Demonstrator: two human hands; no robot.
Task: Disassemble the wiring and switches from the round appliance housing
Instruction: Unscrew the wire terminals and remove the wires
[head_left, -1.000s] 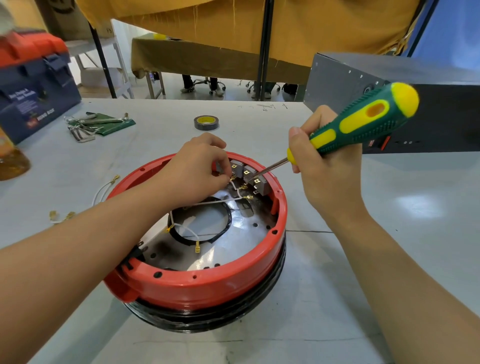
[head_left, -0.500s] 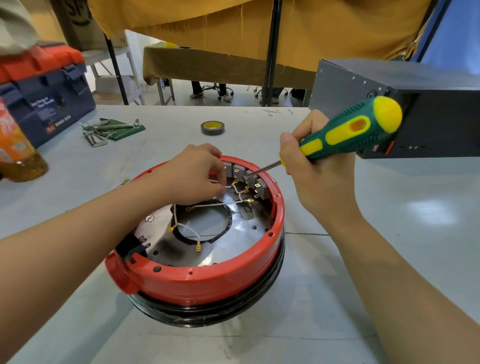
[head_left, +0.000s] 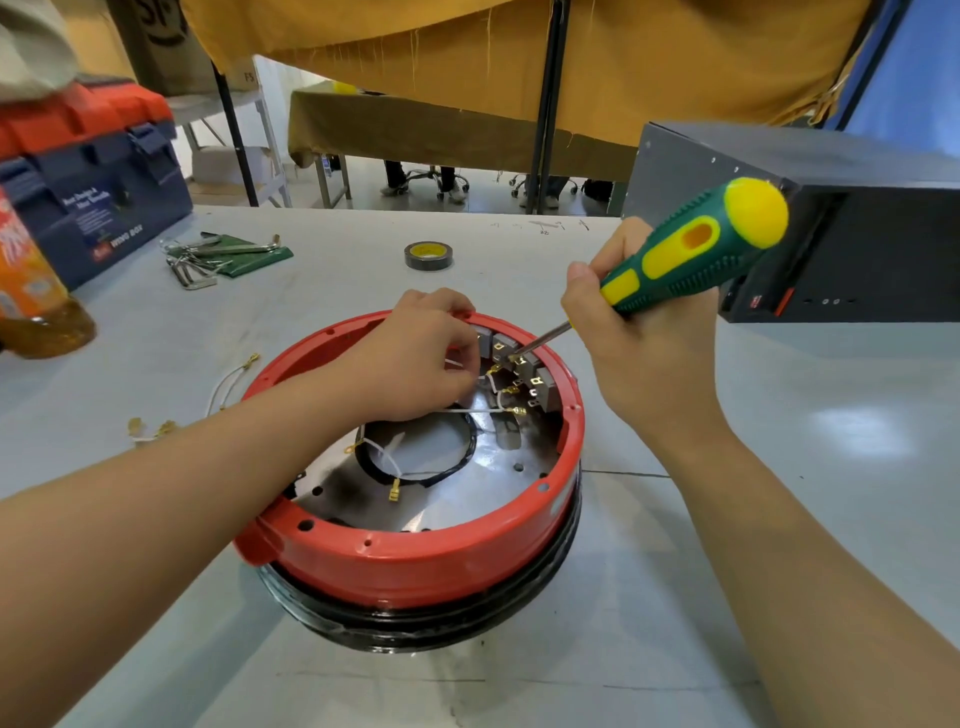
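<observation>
Left hand (head_left: 415, 358) pinches a wire (head_left: 483, 410) by the switches (head_left: 524, 366); right hand (head_left: 639, 348) grips the screwdriver (head_left: 691, 257). Wire looks limp, terminals likely tight: hold at the connector.

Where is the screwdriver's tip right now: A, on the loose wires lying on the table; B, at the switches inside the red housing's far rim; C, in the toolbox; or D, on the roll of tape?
B: the screwdriver, gripped by the right hand, slants down to the switches inside the red housing.
</observation>
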